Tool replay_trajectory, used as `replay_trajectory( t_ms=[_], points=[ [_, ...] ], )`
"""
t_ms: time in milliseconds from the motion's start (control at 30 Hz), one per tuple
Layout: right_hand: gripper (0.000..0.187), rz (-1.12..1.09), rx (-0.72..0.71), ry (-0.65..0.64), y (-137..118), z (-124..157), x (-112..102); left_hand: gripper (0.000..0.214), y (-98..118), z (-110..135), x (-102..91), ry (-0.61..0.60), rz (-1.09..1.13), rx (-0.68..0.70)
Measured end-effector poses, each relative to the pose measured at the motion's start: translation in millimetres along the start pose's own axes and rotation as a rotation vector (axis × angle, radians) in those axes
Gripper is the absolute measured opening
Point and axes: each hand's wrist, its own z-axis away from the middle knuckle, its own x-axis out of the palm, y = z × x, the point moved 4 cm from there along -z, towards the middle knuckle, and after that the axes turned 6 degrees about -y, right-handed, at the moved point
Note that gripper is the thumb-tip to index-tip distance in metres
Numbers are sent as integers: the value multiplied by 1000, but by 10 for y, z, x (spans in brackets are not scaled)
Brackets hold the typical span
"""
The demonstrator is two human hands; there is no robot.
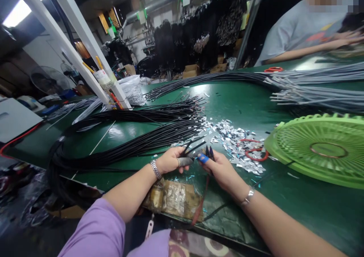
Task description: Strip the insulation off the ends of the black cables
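Near the table's front edge my two hands meet. My left hand is closed on a black cable, and a grey cover wraps one of its fingers. My right hand, with blue tape round a finger, is closed on a small tool with dark pointed jaws, which looks like cutters. Its lower part is hidden in the palm. The fingertips of both hands almost touch, at the cable end. Behind the left hand lies a thick bundle of black cables, its stripped ends pointing right. Scraps of silvery foil are heaped beyond the right hand.
A green plastic basket stands at right, beside red-handled scissors. A taped block lies at the front edge. More black cables and grey cables lie farther back. A white post rises at left. Another person sits opposite.
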Motion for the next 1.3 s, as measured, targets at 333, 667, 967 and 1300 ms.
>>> replay_trajectory(
  t_ms=[333, 667, 967, 1300],
  points=[
    [32, 37, 15, -2, -30, 39, 10, 40, 97, 1, -20, 83, -118, 128],
    [31, 460, -203, -49, -31, 8, -51, 50, 26, 41, -88, 68, 103, 46],
    [34, 505, -225, -202, -126, 70, 21, 47, 21, 16, -141, 110, 135, 57],
    [39, 496, -162, -201, -52, 36, 47, 52, -13, -4, -147, 96, 153, 43]
  ],
)
